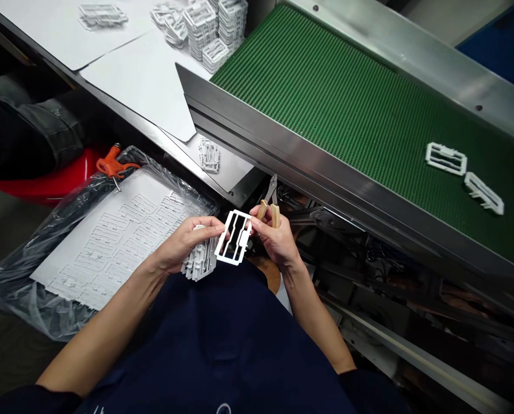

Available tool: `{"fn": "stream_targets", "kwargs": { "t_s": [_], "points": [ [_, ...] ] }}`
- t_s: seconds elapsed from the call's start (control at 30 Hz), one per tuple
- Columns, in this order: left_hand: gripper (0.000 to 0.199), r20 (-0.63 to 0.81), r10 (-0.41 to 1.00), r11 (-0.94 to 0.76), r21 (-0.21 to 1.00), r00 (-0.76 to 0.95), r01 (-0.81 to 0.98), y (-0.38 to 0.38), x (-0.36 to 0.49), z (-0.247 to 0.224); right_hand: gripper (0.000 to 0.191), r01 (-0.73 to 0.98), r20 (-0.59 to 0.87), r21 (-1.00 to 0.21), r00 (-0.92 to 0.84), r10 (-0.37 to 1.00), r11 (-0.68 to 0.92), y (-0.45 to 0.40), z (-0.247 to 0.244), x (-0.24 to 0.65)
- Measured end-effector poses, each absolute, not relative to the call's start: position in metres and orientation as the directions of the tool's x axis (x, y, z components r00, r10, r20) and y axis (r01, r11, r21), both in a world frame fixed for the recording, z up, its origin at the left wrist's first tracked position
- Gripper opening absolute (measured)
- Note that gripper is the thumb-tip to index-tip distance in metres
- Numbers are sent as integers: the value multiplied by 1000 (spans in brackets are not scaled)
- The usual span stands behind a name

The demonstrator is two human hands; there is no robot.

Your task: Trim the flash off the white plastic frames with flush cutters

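In my left hand [193,240] is a stack of white plastic frames [199,256], held against the palm. Its thumb and fingertips also pinch the left edge of a single white plastic frame [233,237] with long open slots. My right hand [274,234] grips the upper right corner of that same frame between thumb and finger. A pair of nippers [269,202] with tan handles is tucked in the right hand too, jaws pointing up and away from me. Part of the right hand's grip on the nippers is hidden.
A green conveyor belt [326,98] carries several white frames at right. Stacked frames [200,26] stand on the white table [131,75]. At left, a plastic-lined box holds a sheet of frames [119,241]; an orange air gun [112,164] lies by a red stool [54,178]. A person's leg [54,126] shows.
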State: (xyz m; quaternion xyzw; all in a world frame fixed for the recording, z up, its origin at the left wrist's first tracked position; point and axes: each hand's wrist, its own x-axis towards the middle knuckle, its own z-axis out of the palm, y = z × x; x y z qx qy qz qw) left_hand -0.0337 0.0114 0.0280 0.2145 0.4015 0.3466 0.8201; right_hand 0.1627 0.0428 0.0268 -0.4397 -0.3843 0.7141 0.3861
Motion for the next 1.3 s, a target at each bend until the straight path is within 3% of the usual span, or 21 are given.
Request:
{"fn": "stream_targets", "kwargs": {
  "t_s": [0.37,0.9,1.13,1.3],
  "points": [
    [17,-504,739,667,642,447,-377,9,-32,32,14,-74,-215,-969,-221,951,-236,38,25,159],
    [17,-482,762,637,679,433,-365,5,-33,35,15,-53,-193,-977,-189,963,-206,36,28,156],
    [18,-405,828,480,870,387,-116,-3,-38,42,10,241,-67,-969,-77,995,-46,41,59,158],
    [18,-376,854,400,916,361,6,-6,-39,49,7,342,-19,-940,-101,995,16,41,74,155]
  ]
}}
